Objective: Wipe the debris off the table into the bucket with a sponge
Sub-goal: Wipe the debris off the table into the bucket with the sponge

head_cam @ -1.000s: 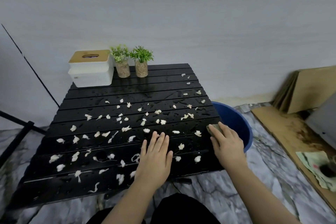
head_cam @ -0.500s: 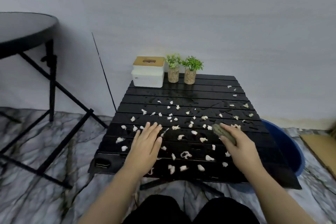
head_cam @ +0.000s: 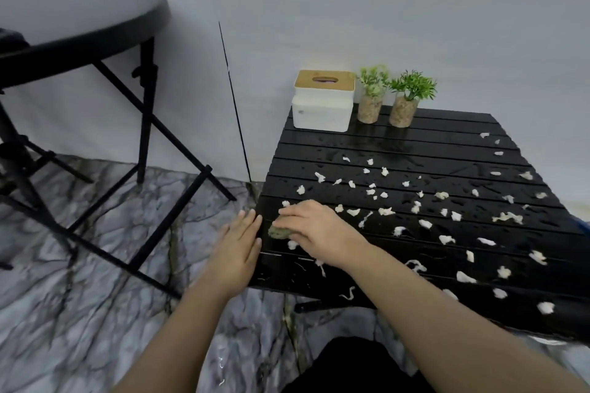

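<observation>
A black slatted table (head_cam: 447, 153) is wet and strewn with several white scraps of debris (head_cam: 386, 210). My right hand (head_cam: 319, 230) presses a grey-green sponge (head_cam: 279, 232) flat on the table's near left edge. My left hand (head_cam: 238, 249) is open, fingers together, held beside the table's left edge with its fingertips at the rim. Only a thin blue sliver of the bucket (head_cam: 586, 224) shows at the frame's right edge.
A white tissue box (head_cam: 322, 108) with a wooden lid and two small potted plants (head_cam: 372, 96) (head_cam: 407, 99) stand at the table's back. A round black folding table (head_cam: 79, 19) stands to the left on the marble-patterned floor. A thin black rod (head_cam: 234, 99) leans against the wall.
My right hand has carried the sponge from the table's right side across to the left edge. My left hand slid left off the tabletop. The view has swung left, leaving the bucket nearly out of frame.
</observation>
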`<state>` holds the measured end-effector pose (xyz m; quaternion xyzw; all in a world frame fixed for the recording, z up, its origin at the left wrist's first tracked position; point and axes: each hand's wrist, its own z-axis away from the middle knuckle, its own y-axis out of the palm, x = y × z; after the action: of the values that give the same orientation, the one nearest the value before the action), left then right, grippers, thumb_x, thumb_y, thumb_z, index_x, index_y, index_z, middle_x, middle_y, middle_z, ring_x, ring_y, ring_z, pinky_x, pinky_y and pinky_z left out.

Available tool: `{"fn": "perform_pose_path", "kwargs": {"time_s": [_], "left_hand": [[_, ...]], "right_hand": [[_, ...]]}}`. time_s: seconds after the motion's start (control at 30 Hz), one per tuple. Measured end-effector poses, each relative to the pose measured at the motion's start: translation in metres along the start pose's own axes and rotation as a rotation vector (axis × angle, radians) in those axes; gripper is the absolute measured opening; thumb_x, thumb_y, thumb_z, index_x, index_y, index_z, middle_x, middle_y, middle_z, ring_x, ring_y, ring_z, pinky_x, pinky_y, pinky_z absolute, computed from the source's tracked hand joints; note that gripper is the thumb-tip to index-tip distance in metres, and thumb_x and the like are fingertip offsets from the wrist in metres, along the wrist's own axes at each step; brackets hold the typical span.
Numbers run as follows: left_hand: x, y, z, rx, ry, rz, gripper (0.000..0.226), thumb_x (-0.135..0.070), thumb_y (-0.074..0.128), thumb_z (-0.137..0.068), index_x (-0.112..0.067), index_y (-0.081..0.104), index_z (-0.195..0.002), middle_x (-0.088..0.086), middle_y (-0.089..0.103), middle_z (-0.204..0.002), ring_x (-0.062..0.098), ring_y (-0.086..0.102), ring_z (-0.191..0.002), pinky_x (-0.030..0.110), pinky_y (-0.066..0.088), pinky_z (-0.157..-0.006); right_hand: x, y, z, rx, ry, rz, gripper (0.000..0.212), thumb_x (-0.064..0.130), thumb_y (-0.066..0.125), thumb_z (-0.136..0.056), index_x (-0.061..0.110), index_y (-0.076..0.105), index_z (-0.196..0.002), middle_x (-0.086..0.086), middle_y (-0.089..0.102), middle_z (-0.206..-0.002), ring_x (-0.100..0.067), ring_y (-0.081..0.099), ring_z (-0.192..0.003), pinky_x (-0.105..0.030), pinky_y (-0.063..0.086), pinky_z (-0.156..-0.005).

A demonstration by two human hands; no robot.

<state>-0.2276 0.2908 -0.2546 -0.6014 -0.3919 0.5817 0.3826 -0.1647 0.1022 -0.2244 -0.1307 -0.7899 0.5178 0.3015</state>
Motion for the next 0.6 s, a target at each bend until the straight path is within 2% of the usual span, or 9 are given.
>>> {"fn": "perform_pose_path", "kwargs": {"time_s": [0.07,0.17,0.23,0.3,0.37,0.4,0.47,0.53,0.6], "left_hand": [[0.003,0.0,-0.001,-0.006,0.013,0.0,0.086,-0.056,-0.005,-0.073,-0.019,0.019,-0.146,-0.003,0.012,-0.157,-0.002,-0.005,-0.134,0.026,-0.002,-0.115],[0.002,0.001,-0.001,-0.008,0.016,-0.023,0.084,-0.056,-0.005,-0.074,-0.019,0.019,-0.146,-0.003,0.013,-0.157,0.004,-0.002,-0.142,0.025,-0.004,-0.114],[-0.002,0.0,-0.002,-0.002,0.009,-0.04,0.069,-0.051,0.007,-0.087,-0.018,0.019,-0.146,-0.003,0.013,-0.157,0.009,0.002,-0.145,0.027,-0.002,-0.116],[-0.009,0.0,-0.006,0.014,0.028,-0.032,0.051,-0.035,0.022,-0.098,-0.018,0.019,-0.146,-0.003,0.012,-0.157,0.009,0.002,-0.145,0.027,-0.001,-0.117],[-0.016,0.003,-0.008,0.02,0.067,-0.007,0.048,-0.029,0.024,-0.1,-0.018,0.019,-0.146,-0.003,0.012,-0.157,0.009,0.002,-0.145,0.024,-0.003,-0.115],[-0.019,0.005,-0.008,0.017,0.082,0.003,0.048,-0.03,0.023,-0.099,-0.017,0.019,-0.146,-0.003,0.012,-0.157,0.01,0.002,-0.145,0.022,-0.003,-0.114],[-0.019,0.009,-0.008,0.007,0.091,0.02,0.052,-0.035,0.019,-0.097,-0.016,0.02,-0.146,-0.002,0.013,-0.157,0.008,0.001,-0.144,0.019,-0.004,-0.112],[-0.016,0.011,-0.008,0.009,0.091,0.034,0.06,-0.041,0.015,-0.09,-0.016,0.022,-0.145,-0.001,0.015,-0.156,0.003,0.0,-0.141,0.02,-0.003,-0.113],[-0.015,0.012,-0.009,0.014,0.087,0.037,0.065,-0.045,0.013,-0.088,-0.015,0.023,-0.145,0.0,0.016,-0.156,0.006,0.003,-0.142,0.021,-0.002,-0.113]], "right_hand": [[-0.003,0.005,0.002,0.05,-0.097,0.067,0.037,0.007,0.064,-0.073,0.019,0.065,-0.108,-0.007,0.065,-0.116,-0.032,0.058,-0.103,-0.053,0.051,-0.077],[-0.012,-0.01,0.021,0.074,-0.161,0.038,0.041,0.003,0.069,-0.07,0.02,0.065,-0.107,-0.003,0.068,-0.11,-0.03,0.061,-0.093,-0.045,0.053,-0.08],[-0.027,-0.03,0.045,0.127,-0.161,0.046,0.037,0.007,0.067,-0.074,0.022,0.066,-0.108,0.0,0.067,-0.111,-0.027,0.06,-0.09,-0.037,0.052,-0.084],[-0.045,-0.053,0.074,0.2,-0.103,0.051,0.031,0.015,0.062,-0.083,0.026,0.063,-0.112,0.005,0.064,-0.116,-0.02,0.056,-0.094,-0.035,0.049,-0.086],[-0.056,-0.073,0.093,0.243,-0.036,0.039,0.027,0.027,0.051,-0.088,0.027,0.063,-0.112,0.007,0.064,-0.116,-0.015,0.054,-0.097,-0.033,0.045,-0.088],[-0.057,-0.078,0.095,0.238,-0.014,0.024,0.028,0.03,0.048,-0.089,0.026,0.064,-0.111,0.006,0.065,-0.115,-0.013,0.053,-0.099,-0.032,0.044,-0.089],[-0.051,-0.078,0.084,0.189,-0.025,0.006,0.026,0.022,0.054,-0.087,0.02,0.067,-0.11,0.0,0.066,-0.114,-0.014,0.054,-0.102,-0.032,0.042,-0.093],[-0.035,-0.063,0.062,0.138,-0.11,0.007,0.028,0.013,0.06,-0.081,0.015,0.068,-0.108,-0.005,0.067,-0.113,-0.018,0.056,-0.103,-0.03,0.04,-0.095],[-0.015,-0.039,0.041,0.145,-0.196,0.001,0.028,0.011,0.062,-0.08,0.015,0.069,-0.107,-0.006,0.067,-0.112,-0.024,0.058,-0.102,-0.035,0.044,-0.093]]}}
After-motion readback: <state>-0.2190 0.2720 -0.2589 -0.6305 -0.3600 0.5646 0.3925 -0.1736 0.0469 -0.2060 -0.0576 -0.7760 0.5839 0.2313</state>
